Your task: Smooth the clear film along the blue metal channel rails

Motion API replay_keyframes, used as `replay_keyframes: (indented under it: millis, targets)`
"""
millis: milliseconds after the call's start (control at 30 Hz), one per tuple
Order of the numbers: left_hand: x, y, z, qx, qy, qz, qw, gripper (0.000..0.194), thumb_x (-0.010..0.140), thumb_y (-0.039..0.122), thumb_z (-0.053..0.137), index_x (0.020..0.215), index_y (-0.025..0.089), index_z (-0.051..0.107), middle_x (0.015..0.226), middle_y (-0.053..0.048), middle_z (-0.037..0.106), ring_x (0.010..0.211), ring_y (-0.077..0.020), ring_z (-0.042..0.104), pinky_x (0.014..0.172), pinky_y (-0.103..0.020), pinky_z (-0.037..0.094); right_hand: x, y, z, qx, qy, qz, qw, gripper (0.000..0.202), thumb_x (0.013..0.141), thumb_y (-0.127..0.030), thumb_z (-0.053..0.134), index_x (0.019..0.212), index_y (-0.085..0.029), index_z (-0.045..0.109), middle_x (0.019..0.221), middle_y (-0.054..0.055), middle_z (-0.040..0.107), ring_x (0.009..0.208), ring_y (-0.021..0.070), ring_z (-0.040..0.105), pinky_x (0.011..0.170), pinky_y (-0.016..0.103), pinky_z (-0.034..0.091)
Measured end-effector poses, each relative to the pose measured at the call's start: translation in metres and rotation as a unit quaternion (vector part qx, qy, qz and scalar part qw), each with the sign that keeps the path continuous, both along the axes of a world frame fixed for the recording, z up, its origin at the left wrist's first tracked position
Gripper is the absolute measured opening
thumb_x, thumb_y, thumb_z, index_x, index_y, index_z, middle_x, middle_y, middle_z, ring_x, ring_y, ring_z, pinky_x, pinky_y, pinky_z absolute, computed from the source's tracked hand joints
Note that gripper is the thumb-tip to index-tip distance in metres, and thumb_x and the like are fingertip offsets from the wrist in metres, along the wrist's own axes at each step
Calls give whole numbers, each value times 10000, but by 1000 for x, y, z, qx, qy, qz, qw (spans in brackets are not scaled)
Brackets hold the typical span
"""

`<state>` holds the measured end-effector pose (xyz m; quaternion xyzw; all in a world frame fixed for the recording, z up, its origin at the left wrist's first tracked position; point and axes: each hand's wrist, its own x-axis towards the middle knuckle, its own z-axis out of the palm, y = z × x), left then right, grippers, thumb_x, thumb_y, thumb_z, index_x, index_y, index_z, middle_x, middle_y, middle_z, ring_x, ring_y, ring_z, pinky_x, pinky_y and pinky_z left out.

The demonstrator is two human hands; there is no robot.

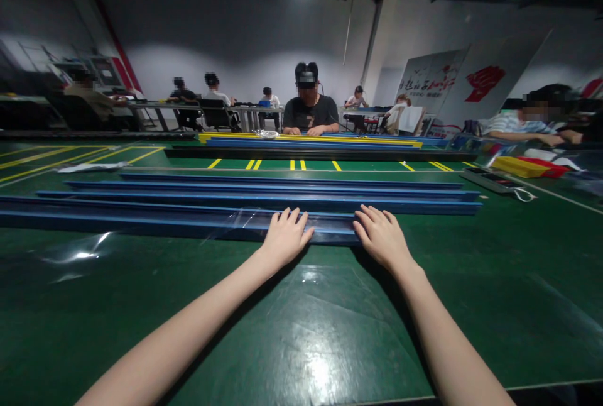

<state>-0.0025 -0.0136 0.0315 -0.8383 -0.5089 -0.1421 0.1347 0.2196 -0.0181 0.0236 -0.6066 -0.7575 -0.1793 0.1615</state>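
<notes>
Across the table in front of me lies a long blue channel-shaped strip (332, 227), running off to the left. My left hand (287, 236) rests on it with fingers stretched over its top and the thumb apart. At the strip's right end lies my right hand (380, 233), its fingers also extended and spread, palm down. Thin clear plastic film (242, 219) covers part of the strip left of my left hand. Just beyond, parallel to it, are more blue strips (264, 185). Under both palms, the contact is hidden.
The green tabletop (471, 305) carries more clear film (82, 258) at left. Farther back lie a black strip (292, 154) and yellow strips (358, 140). A phone-like device (497, 181) and a yellow tray (521, 167) sit at right. A person (311, 107) sits opposite; others sit around.
</notes>
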Motion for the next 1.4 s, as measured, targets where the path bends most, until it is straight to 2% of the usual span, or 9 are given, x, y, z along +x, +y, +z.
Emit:
replay_keyframes:
  millis: [133, 233, 467, 700, 867, 967, 1033, 1167, 1400]
  targets:
    - [3, 1, -5, -15, -7, -23, 1000, 440, 886, 396, 325, 1236, 161, 451, 1297, -126, 453, 1199, -280, 392, 958, -431, 323, -27, -2, -2, 14, -11, 84, 996, 439, 892, -347, 273, 1225, -149, 480, 1310, 94, 442, 1209, 219, 385, 986, 405, 272]
    - [3, 3, -6, -31, -11, -42, 999, 459, 892, 403, 300, 1255, 155, 432, 1328, -106, 421, 1230, -274, 355, 991, -430, 296, -40, -2, -4, -19, -13, 105, 994, 459, 900, -365, 248, 1232, -142, 474, 1294, 83, 464, 1200, 213, 398, 972, 379, 294]
    - [1, 5, -3, -37, -16, -54, 998, 425, 902, 353, 289, 1239, 146, 444, 1315, -97, 440, 1224, -208, 374, 1009, -390, 290, -20, 3, -2, -49, 23, 35, 998, 427, 902, -368, 254, 1177, -174, 515, 1236, 69, 525, 1164, 196, 443, 946, 379, 318]
    - [0, 2, -6, -1, -16, 58, 998, 456, 879, 431, 297, 1227, 194, 474, 1296, -122, 455, 1206, -340, 365, 951, -528, 295, -3, 2, 0, -8, 4, -48, 999, 377, 889, -321, 292, 1042, -157, 595, 1133, 85, 598, 1068, 222, 520, 929, 404, 306]
    - [3, 1, -8, -13, -17, 79, 997, 468, 878, 446, 289, 1250, 212, 450, 1299, -109, 454, 1194, -338, 382, 946, -516, 314, -22, -3, -2, 43, 1, 17, 999, 352, 883, -298, 327, 1065, -141, 584, 1149, 90, 587, 1054, 207, 520, 924, 374, 295]
    - [4, 2, -7, -28, -24, 47, 998, 453, 886, 434, 280, 1251, 222, 445, 1321, -84, 434, 1219, -293, 365, 973, -477, 310, -35, -5, -2, 42, -2, 81, 996, 367, 888, -320, 323, 1107, -147, 562, 1160, 79, 582, 1067, 189, 508, 907, 335, 314]
    - [4, 3, -6, -36, -29, 19, 999, 442, 891, 418, 282, 1247, 214, 446, 1332, -77, 422, 1233, -258, 355, 996, -449, 297, -38, -4, -2, 29, 0, 86, 996, 373, 891, -335, 318, 1101, -150, 565, 1156, 75, 585, 1070, 185, 508, 885, 315, 332]
    - [3, 5, -6, -42, -42, -8, 998, 425, 899, 390, 284, 1221, 182, 468, 1325, -85, 430, 1227, -210, 371, 1016, -399, 287, -28, -1, 1, 5, 20, 20, 1000, 377, 905, -344, 281, 1050, -173, 584, 1112, 67, 611, 1029, 172, 541, 836, 287, 352]
    - [1, 5, -8, -14, -32, 10, 999, 406, 899, 381, 285, 1212, 204, 473, 1298, -80, 463, 1220, -235, 375, 982, -465, 299, -8, -3, 10, 0, 8, -98, 995, 370, 899, -355, 295, 836, -173, 611, 860, 75, 673, 840, 181, 602, 763, 302, 339]
